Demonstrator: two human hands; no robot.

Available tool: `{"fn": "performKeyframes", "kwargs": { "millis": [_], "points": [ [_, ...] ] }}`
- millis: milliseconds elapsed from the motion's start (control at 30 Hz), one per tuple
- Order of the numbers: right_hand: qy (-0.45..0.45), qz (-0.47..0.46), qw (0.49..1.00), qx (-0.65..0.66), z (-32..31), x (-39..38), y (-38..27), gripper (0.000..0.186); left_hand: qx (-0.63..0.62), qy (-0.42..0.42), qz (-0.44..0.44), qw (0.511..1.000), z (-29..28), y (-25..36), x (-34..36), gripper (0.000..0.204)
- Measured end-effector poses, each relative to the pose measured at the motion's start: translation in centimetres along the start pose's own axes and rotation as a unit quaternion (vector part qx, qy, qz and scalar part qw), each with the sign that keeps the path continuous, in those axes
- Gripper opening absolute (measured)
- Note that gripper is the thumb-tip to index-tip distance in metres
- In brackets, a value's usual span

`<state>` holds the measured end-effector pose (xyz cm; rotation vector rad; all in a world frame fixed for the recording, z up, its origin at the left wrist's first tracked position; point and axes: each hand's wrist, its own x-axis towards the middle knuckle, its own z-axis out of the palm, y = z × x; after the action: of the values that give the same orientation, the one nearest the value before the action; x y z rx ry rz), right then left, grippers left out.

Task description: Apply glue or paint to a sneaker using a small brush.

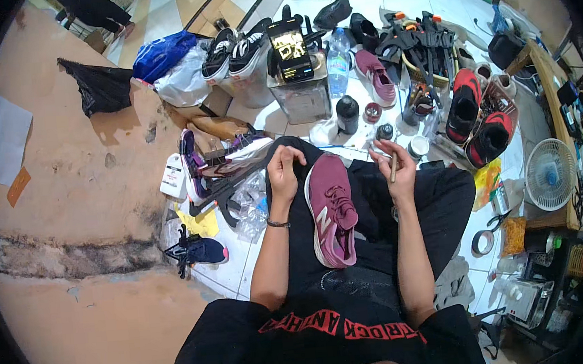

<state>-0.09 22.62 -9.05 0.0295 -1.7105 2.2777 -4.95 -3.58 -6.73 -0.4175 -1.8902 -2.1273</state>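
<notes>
A maroon sneaker [333, 209] with a white sole lies on my lap, toe pointing away from me. My left hand [284, 174] rests beside its toe on my black trousers, fingers curled with nothing in them. My right hand [396, 167] is raised at the sneaker's right and grips a thin brown stick or brush [394, 168] that points downward. The matching maroon sneaker [376, 76] lies on the white tiled floor further ahead.
Ahead stand a metal tin [303, 95] with a phone [289, 45] on it, a water bottle [338, 62], a black bottle [347, 114] and small jars. Red-and-black shoes [476, 116] and a fan [549, 174] are right; a purple shoe [194, 166], bags and wall left.
</notes>
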Motion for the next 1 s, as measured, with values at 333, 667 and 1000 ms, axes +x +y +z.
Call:
{"fn": "performKeyframes", "kwargs": {
  "millis": [333, 667, 1000],
  "points": [
    [0.039, 0.016, 0.997, 0.066, -0.6, 0.5, 1.3, 0.035, -0.018, -0.016, -0.031, 0.999, -0.5, -0.7, -0.2, 0.036],
    [0.047, -0.029, 0.998, -0.008, -1.0, 0.3, 0.0, 0.033, -0.062, -0.086, -0.051, 0.993, -1.5, -1.2, 1.7, 0.048],
    [0.058, -0.06, 0.996, 0.028, -1.8, 0.8, -0.8, 0.035, -0.009, -0.062, -0.051, 0.997, -0.2, -0.9, 8.5, 0.037]
  ]
}}
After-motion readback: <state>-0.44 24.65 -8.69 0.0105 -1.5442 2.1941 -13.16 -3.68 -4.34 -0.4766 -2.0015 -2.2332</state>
